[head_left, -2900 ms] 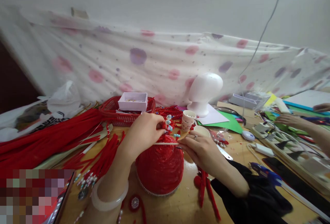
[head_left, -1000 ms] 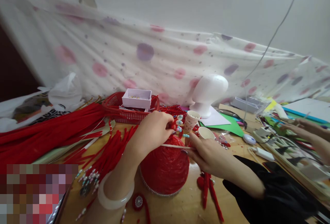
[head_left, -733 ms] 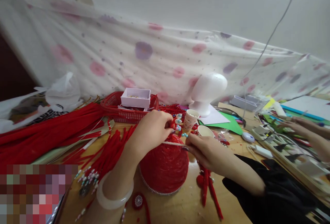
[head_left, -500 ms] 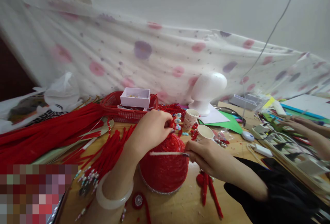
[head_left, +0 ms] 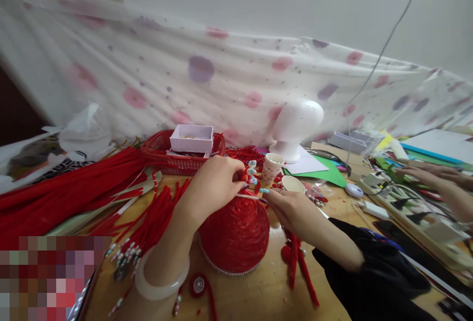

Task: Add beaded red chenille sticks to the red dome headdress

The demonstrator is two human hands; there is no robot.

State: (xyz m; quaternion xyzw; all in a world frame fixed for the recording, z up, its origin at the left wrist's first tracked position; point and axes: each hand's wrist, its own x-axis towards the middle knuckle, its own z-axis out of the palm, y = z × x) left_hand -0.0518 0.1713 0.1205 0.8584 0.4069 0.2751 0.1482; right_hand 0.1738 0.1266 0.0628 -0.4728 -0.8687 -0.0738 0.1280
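Red basket point(head_left: 162, 156) holding a pale box point(head_left: 191, 138): beyond the left hand point(head_left: 216, 183), against the spotted cloth point(head_left: 207, 79). Bundle of red pipe cleaners point(head_left: 70, 188): far out from that hand's outer side, across the desk point(head_left: 258, 296). White foam head form point(head_left: 295, 126): beyond the right hand point(head_left: 291, 210), on green paper point(head_left: 328, 173). Two stacked paper cups point(head_left: 272, 165) and one single cup point(head_left: 293, 184): just past the fingertips. White mouse point(head_left: 354, 191) and another person's hand point(head_left: 421, 175): off to the right hand's outer side.

Red domed cap point(head_left: 233, 232) on table, thin white stick point(head_left: 248, 196) across top
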